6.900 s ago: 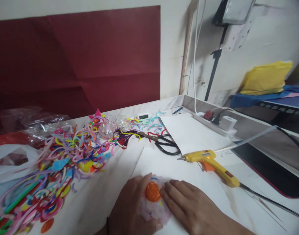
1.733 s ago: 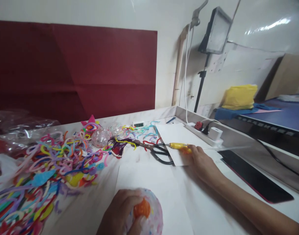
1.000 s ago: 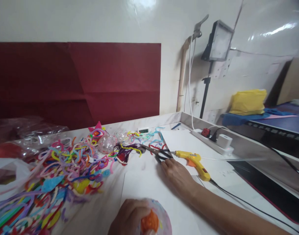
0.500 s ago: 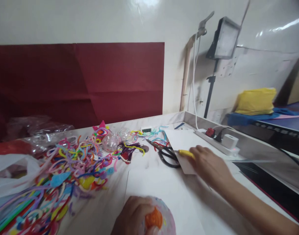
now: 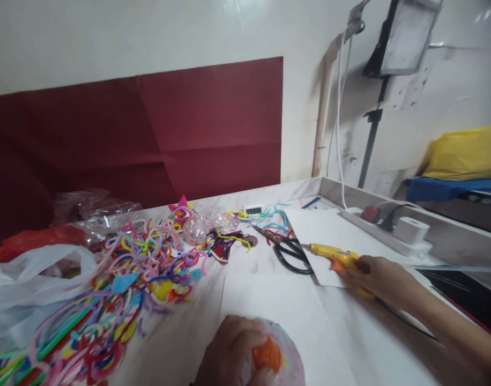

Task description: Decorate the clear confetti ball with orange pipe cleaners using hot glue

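Observation:
My left hand (image 5: 229, 354) is closed around a translucent ball (image 5: 283, 356) with coloured specks and an orange piece (image 5: 267, 355) stuck on its top, low at the frame's bottom edge. My right hand (image 5: 380, 276) is wrapped round the handle of a yellow glue gun (image 5: 329, 252), which lies low over a white paper sheet (image 5: 334, 236) with its nozzle pointing left. Black-handled scissors (image 5: 288, 249) lie just left of the nozzle.
A heap of coloured pipe cleaners (image 5: 109, 289) covers the table's left side, with plastic bags (image 5: 24, 279) behind it. Two clear balls (image 5: 197, 229) and a small digital timer (image 5: 253, 209) sit further back. A white power strip (image 5: 394, 236) runs along the right edge.
My right hand reached to the scissors, then moved back right and closed on the glue gun. My left hand has kept hold of the ball throughout. The camera has swung to the left.

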`<state>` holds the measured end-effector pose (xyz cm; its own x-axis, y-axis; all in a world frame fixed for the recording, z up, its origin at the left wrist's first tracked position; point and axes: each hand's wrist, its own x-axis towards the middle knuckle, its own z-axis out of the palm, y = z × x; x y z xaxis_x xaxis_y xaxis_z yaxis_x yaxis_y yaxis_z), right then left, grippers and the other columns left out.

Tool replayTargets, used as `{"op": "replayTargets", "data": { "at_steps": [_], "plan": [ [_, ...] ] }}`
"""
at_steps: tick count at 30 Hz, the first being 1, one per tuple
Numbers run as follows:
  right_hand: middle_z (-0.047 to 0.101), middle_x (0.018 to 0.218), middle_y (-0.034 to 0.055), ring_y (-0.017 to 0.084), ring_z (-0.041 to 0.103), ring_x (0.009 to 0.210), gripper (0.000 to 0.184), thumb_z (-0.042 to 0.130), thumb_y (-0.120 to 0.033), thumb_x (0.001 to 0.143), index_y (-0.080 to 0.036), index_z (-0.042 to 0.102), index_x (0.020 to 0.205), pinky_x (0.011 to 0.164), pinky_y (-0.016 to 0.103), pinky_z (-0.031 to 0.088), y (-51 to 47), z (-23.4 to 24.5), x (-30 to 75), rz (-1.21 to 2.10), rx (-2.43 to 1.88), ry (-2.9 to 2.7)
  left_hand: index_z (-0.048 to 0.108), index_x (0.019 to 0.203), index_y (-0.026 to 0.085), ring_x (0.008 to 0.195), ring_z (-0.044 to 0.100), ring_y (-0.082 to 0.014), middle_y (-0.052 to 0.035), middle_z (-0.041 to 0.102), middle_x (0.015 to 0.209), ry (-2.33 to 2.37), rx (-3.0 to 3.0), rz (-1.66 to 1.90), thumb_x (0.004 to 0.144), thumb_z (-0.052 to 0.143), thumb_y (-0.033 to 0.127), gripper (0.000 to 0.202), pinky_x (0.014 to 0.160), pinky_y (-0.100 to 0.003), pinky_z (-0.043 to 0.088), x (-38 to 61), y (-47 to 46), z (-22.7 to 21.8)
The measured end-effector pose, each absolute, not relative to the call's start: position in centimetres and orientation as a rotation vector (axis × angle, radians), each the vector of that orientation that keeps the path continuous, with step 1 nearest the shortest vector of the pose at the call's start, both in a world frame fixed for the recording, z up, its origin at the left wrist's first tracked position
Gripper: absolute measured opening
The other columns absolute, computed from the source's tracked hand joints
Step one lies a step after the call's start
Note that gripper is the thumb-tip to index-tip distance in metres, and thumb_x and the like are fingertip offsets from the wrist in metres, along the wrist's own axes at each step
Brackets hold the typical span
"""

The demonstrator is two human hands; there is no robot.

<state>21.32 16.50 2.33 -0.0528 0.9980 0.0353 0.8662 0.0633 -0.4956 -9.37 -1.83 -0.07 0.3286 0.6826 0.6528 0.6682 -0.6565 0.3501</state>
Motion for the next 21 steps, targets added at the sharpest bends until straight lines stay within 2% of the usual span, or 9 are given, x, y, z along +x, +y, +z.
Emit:
{"op": "replayTargets", "data": {
  "at_steps": [2, 5, 8, 13, 17, 21],
  "plan": [
    [0.065, 0.063, 0.0104, 0.029, 0.060, 0.063, 0.028, 0.065, -0.049, 0.065, -0.021, 0.061, 0.060, 0.057, 0.035, 0.036, 16.7, 2.4, 21.6, 0.600, -1.857, -1.891, 0.052, 0.113, 0.023, 0.099, 0.063, -0.0203, -0.0062, 0.066, 0.105, 1.310, 2.515, 1.276, 0.078, 0.062, 0.016, 0.037, 0.087, -0.031, 0.054, -9.1, -2.0, 0.3],
    [0.062, 0.059, 0.0087, 0.026, 0.056, 0.061, 0.028, 0.067, -0.046, 0.062, -0.019, 0.061, 0.060, 0.057, 0.035, 0.034, 16.6, 2.9, 21.7, 0.749, -1.834, -1.814, 0.053, 0.112, 0.024, 0.099, 0.063, -0.0204, -0.0056, 0.066, 0.105, 1.337, 2.484, 1.278, 0.078, 0.062, 0.015, 0.036, 0.087, -0.031, 0.054, -8.6, -2.2, 0.8],
    [0.060, 0.063, 0.0050, 0.020, 0.052, 0.061, 0.031, 0.064, -0.046, 0.063, -0.016, 0.063, 0.068, 0.057, 0.031, 0.035, 15.5, 4.0, 21.8, 0.924, -1.760, -1.744, 0.054, 0.113, 0.025, 0.102, 0.063, -0.0214, -0.0056, 0.065, 0.106, 1.393, 2.396, 1.273, 0.081, 0.060, 0.018, 0.034, 0.088, -0.032, 0.054, -8.1, -2.5, 1.0],
    [0.047, 0.060, -0.0039, 0.011, 0.041, 0.056, 0.037, 0.065, -0.052, 0.067, -0.016, 0.059, 0.072, 0.051, 0.024, 0.031, 12.9, 6.3, 21.7, 1.194, -1.537, -1.672, 0.055, 0.115, 0.025, 0.102, 0.062, -0.0221, -0.0055, 0.064, 0.108, 1.460, 2.281, 1.230, 0.083, 0.059, 0.020, 0.032, 0.088, -0.033, 0.053, -7.8, -3.2, 1.3],
    [0.050, 0.063, -0.0042, 0.010, 0.041, 0.057, 0.035, 0.077, -0.047, 0.064, -0.018, 0.060, 0.074, 0.051, 0.021, 0.034, 11.3, 7.3, 21.7, 1.469, -1.307, -1.484, 0.054, 0.116, 0.025, 0.102, 0.061, -0.0223, -0.0056, 0.063, 0.109, 1.468, 2.287, 1.202, 0.083, 0.058, 0.020, 0.033, 0.088, -0.034, 0.053, -7.8, -3.2, 1.4],
    [0.055, 0.066, -0.0025, 0.012, 0.045, 0.057, 0.036, 0.086, -0.038, 0.051, -0.021, 0.065, 0.075, 0.047, 0.021, 0.038, 9.8, 7.3, 21.6, 1.542, -1.246, -1.281, 0.053, 0.117, 0.026, 0.103, 0.060, -0.0219, -0.0055, 0.061, 0.110, 1.473, 2.240, 1.192, 0.084, 0.057, 0.021, 0.033, 0.089, -0.034, 0.051, -7.7, -3.1, 1.2]
  ]
}}
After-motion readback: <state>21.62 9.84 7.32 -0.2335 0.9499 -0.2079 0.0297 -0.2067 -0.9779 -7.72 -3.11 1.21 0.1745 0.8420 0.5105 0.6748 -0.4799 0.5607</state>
